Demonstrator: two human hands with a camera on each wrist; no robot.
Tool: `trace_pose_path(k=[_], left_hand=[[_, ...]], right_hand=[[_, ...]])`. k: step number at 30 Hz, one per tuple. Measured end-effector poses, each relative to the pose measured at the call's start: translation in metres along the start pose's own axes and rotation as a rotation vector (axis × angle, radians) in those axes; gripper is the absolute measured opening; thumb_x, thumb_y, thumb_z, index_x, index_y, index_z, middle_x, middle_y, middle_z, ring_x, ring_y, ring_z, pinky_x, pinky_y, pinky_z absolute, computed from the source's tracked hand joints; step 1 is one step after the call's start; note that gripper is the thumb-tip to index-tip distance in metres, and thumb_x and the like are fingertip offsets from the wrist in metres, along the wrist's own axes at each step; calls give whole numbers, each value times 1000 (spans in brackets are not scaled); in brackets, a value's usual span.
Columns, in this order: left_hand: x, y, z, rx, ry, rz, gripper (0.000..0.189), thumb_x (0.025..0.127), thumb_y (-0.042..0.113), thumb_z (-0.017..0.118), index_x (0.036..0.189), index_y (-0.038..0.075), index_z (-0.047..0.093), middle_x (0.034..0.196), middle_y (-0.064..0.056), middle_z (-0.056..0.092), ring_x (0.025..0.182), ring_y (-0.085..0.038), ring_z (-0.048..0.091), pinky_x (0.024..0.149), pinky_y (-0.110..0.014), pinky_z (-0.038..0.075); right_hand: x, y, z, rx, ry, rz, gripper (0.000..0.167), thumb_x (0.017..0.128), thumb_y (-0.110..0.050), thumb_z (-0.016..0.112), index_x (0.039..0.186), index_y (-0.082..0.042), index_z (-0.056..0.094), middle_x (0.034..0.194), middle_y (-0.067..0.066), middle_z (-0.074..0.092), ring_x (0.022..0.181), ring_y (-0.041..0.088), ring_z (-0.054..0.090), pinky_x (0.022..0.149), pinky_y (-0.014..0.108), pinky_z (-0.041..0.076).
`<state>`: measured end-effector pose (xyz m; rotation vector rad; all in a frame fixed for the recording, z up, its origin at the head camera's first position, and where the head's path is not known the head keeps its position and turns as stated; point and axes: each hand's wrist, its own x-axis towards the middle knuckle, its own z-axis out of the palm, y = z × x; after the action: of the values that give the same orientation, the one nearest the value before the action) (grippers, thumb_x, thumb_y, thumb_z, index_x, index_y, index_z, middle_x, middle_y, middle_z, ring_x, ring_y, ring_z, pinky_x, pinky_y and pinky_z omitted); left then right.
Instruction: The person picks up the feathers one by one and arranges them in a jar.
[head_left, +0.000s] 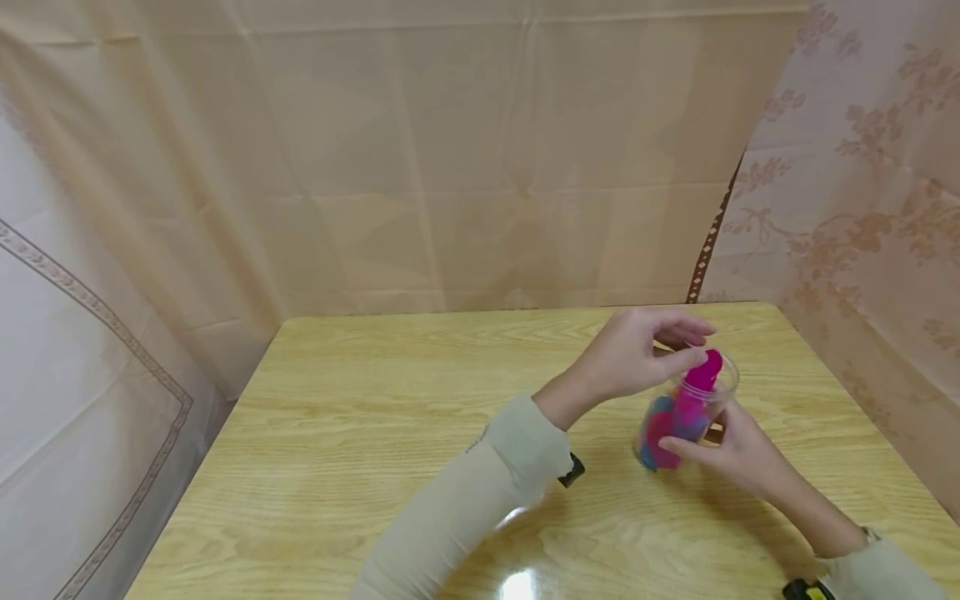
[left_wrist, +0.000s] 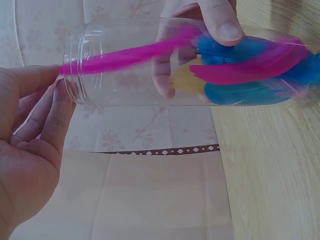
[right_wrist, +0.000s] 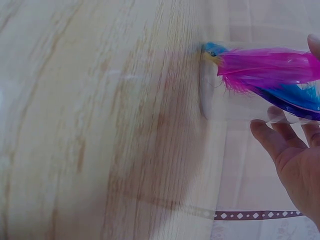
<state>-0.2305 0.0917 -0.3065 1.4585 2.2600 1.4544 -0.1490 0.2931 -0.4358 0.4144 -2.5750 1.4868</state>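
Note:
A clear, wide-mouthed jar (head_left: 735, 385) stands tilted over the table with colourful feathers inside. At its mouth, my left hand (head_left: 637, 357) pinches the tip of a bright pink feather (left_wrist: 125, 57) between thumb and fingertip. That feather runs down into the jar, as the left wrist view shows. Thumb and fingers of my right hand (head_left: 742, 457) curl round the jar's side and hold it. Lower in the jar lie blue feathers (left_wrist: 245, 95), another pink feather (left_wrist: 240, 75) and a yellow one (left_wrist: 189, 79). In the right wrist view, the jar's base is close to the tabletop.
The jar is near the right side of a wood-grain table (head_left: 360, 417). Behind the table hangs a beige curtain (head_left: 465, 167). A flower-patterned cloth (head_left: 870, 208) hangs on the right, and a white cloth (head_left: 67, 358) with a patterned band on the left.

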Motion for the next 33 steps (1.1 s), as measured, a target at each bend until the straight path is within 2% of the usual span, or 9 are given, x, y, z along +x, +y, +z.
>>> trace_pose_path(k=[5,11,15,19,21,26,28,32,33], left_hand=[[-3,-3,1,-29,-5,31,32,92,5,75,122,1,68,125,-7,70,100,4,64,83,-10,51],[-7,-6,5,-26,18,51,31,90,5,77,119,0,70,124,-8,68,104,-2,64,84,-10,51],[-8,-8,8,-12,32,32,31,89,5,78,119,1,71,123,-6,68,102,2,62,84,-9,50],[-9,-7,7,-17,38,29,30,89,5,78,118,0,71,122,-6,68,102,2,62,84,-9,50],[-10,-5,6,-11,37,36,30,89,6,79,117,0,71,122,-6,68,101,2,61,84,-9,50],[-10,-1,3,-13,34,78,32,87,6,81,116,0,71,121,-6,68,105,1,61,87,-10,50],[-11,1,3,-27,28,96,32,86,7,81,116,0,71,122,-7,68,110,0,60,89,-11,50],[-16,5,1,-19,21,130,30,91,10,78,118,1,71,126,-7,66,120,0,56,96,-13,47],[-19,6,0,-11,23,133,29,92,11,77,119,1,71,129,-7,65,122,0,55,98,-14,46]], right_hand=[[-1,-2,-1,-48,-7,9,82,86,-8,82,152,-5,34,145,22,46,116,0,52,83,19,54],[0,-1,-2,1,-19,-17,27,85,-3,81,99,-6,58,155,13,36,131,7,40,86,18,54],[1,1,-1,29,-9,-38,26,84,1,81,96,-5,58,153,1,39,127,-4,39,84,19,55],[1,1,1,44,-8,-39,34,84,3,80,107,-3,55,152,-1,39,127,-6,39,84,20,56],[1,0,0,35,-12,-39,47,85,2,80,123,-2,53,151,0,40,123,-4,44,83,20,56],[3,-2,-2,22,-24,-39,69,86,0,80,141,-8,40,147,3,42,118,2,50,82,21,56],[3,-2,-2,41,-33,-36,66,85,2,80,137,-7,39,145,7,40,121,3,49,84,20,55],[1,-6,-3,65,-60,-13,91,86,3,79,156,-15,24,147,15,34,125,9,48,90,19,52],[2,-8,-4,67,-61,-13,99,85,3,79,160,-19,17,150,17,31,126,13,47,94,25,52]])
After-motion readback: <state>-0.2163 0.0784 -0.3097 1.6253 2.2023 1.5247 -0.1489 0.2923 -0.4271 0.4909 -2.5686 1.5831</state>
